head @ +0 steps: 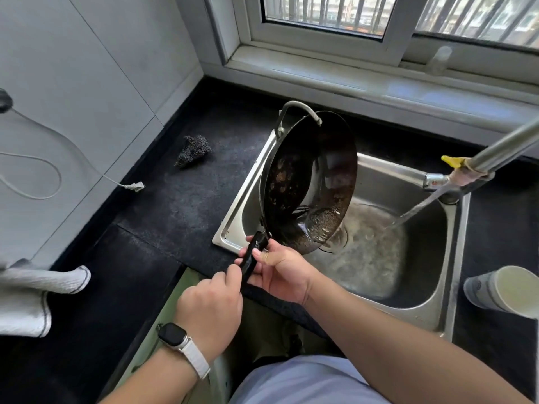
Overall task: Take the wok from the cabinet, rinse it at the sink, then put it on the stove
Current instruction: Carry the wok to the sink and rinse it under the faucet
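- The wok (309, 182) is being held over the left part of the sink (449, 258), tipped steeply on its side with its dark inner surface facing right and toward the camera.
- Brown residue is showing on the inner wall; water is pooling at the lowest part of the bowl, near the drain.
- The left hand (210, 307) is gripping the lower end of the black handle (252, 259), fingers wrapped closed around it.
- The right hand (280, 272) is clamping the same handle higher up, thumb lying on top — the two hands are sitting close together, one just behind the other.
- A wire loop handle (297, 107) is standing at the wok's far rim, above the sink's back edge.
- The tap (437, 179) is running: a stream of water (414, 211) is slanting down into the basin to the right of the wok, not touching it.
- A steel scourer (194, 150) is lying on the black tabletop (180, 205), left of the sink and well apart from the wok.
- A white plug and cable (134, 186) are resting on the tabletop by the tiled wall.
- A grey cloth (38, 290) is lying at the left edge; a pale cup (507, 290) is lying tilted to the right of the sink.
- A watch (175, 338) is being worn on the left wrist.
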Demonstrator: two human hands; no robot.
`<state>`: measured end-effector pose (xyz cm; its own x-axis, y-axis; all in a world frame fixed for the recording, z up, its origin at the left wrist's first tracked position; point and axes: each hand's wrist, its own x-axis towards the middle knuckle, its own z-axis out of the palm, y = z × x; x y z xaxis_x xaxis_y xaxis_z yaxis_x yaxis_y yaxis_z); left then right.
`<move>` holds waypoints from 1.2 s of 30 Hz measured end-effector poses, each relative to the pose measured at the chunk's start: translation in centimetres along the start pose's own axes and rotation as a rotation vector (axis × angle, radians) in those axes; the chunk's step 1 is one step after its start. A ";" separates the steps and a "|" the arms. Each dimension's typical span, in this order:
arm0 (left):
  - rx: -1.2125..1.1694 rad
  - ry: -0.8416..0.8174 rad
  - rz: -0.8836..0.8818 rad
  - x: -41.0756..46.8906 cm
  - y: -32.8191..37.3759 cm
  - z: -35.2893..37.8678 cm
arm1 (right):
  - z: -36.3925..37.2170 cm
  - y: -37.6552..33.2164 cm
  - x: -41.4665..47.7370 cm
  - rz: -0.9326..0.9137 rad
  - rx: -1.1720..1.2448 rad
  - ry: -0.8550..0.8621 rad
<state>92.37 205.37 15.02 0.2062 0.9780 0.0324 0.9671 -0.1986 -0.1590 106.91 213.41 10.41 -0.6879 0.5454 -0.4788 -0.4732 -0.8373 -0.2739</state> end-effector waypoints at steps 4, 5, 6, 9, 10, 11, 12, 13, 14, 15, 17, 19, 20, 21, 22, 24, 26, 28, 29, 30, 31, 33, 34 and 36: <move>-0.012 -0.029 0.000 -0.1 0.3 -0.5 | 0.0 0.1 -0.3 -0.006 -0.004 0.004; -0.013 -0.031 -0.001 -0.1 0.4 -0.5 | 0.0 0.1 -0.4 -0.005 -0.002 0.003; -0.013 -0.031 0.001 -0.2 0.5 -0.6 | 0.0 0.1 -0.4 -0.003 0.001 0.003; -0.016 -0.028 0.012 -0.3 0.5 -0.8 | -0.1 0.3 -0.6 -0.001 0.011 0.004; -0.019 -0.031 0.013 -0.4 0.5 -1.0 | 0.0 0.4 -0.7 -0.003 0.013 0.004; -0.019 -0.034 0.013 -0.5 0.5 -1.1 | 0.0 0.5 -0.8 -0.004 0.015 0.002; -0.018 -0.039 0.012 -0.5 0.5 -1.2 | 0.1 0.5 -0.9 -0.006 0.018 -0.001; -0.017 -0.044 0.011 -0.6 0.5 -1.3 | 0.2 0.6 -0.9 -0.009 0.020 -0.002; -0.015 -0.051 0.010 -0.6 0.5 -1.4 | 0.3 0.7 -1.0 -0.012 0.023 -0.002; -0.012 -0.057 0.008 -0.7 0.5 -1.5 | 0.4 0.8 -1.1 -0.015 0.027 -0.001; -0.005 -0.068 0.001 -0.7 0.4 -1.8 | 0.5 1.0 -1.1 -0.018 0.040 0.001; -0.004 -0.066 -0.006 -0.6 0.4 -2.2 | 0.5 1.1 -1.0 -0.020 0.058 0.005; -0.004 -0.062 -0.008 -0.5 0.4 -2.4 | 0.5 1.2 -1.1 -0.021 0.067 0.005; -0.001 -0.058 -0.005 -0.4 0.4 -2.5 | 0.5 1.2 -1.1 -0.022 0.075 0.003; 0.004 -0.056 0.000 -0.4 0.4 -2.7 | 0.6 1.2 -1.1 -0.022 0.084 -0.001; 0.019 -0.052 0.015 -0.3 0.6 -3.0 | 0.6 1.3 -1.3 -0.024 0.100 -0.010; 0.030 -0.046 0.019 -0.2 0.6 -3.2 | 0.7 1.4 -1.3 -0.026 0.112 -0.014; 0.033 -0.038 0.020 -0.2 0.6 -3.3 | 0.7 1.4 -1.4 -0.027 0.129 -0.013; 0.029 -0.034 0.020 -0.2 0.5 -3.4 | 0.7 1.5 -1.4 -0.029 0.135 -0.012; 0.022 -0.034 0.017 -0.2 0.5 -3.4 | 0.8 1.5 -1.5 -0.034 0.137 -0.011; 0.014 -0.036 0.014 -0.2 0.4 -3.4 | 0.8 1.5 -1.5 -0.037 0.132 -0.005; 0.004 -0.040 0.014 -0.2 0.4 -3.4 | 0.9 1.5 -1.6 -0.039 0.114 0.005; 0.002 -0.047 0.016 -0.3 0.4 -3.5 | 0.9 1.5 -1.6 -0.036 0.107 0.006; -0.002 -0.048 0.023 -0.4 0.5 -3.4 | 0.8 1.5 -1.5 -0.022 0.088 0.002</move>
<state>93.27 204.61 18.23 0.2210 0.9751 -0.0185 0.9624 -0.2212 -0.1575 106.84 211.35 11.38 -0.6760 0.5635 -0.4749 -0.5350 -0.8185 -0.2097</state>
